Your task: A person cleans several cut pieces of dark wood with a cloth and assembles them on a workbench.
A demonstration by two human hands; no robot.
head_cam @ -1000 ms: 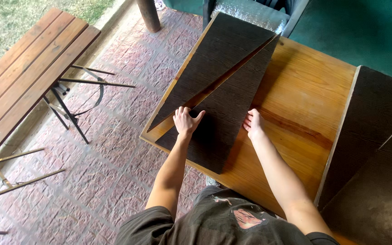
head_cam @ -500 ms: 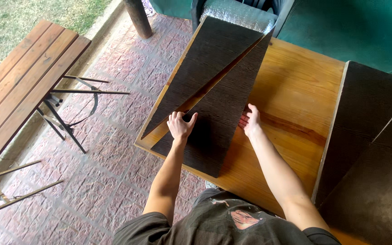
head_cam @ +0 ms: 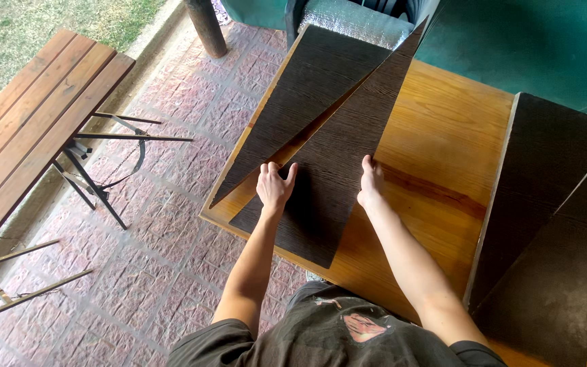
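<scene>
Two dark brown triangular wood panels lie on an orange wooden table [head_cam: 436, 156]. The nearer triangular panel [head_cam: 338, 170] has its wide end toward me and its point at the far side. My left hand [head_cam: 274, 187] rests flat on its left edge, fingers spread. My right hand [head_cam: 370, 182] presses against its right edge. The second triangular panel [head_cam: 307, 88] lies just beyond and to the left, overhanging the table's left edge.
Two more dark triangular panels [head_cam: 552, 224] lie at the table's right side. A wooden slatted bench [head_cam: 28, 129] on black metal legs stands to the left on red paving. A wooden post [head_cam: 205, 27] and a green wall [head_cam: 531, 47] are beyond the table.
Both hands have stayed on the nearer panel's edges; the panel has shifted slightly away from me along the table.
</scene>
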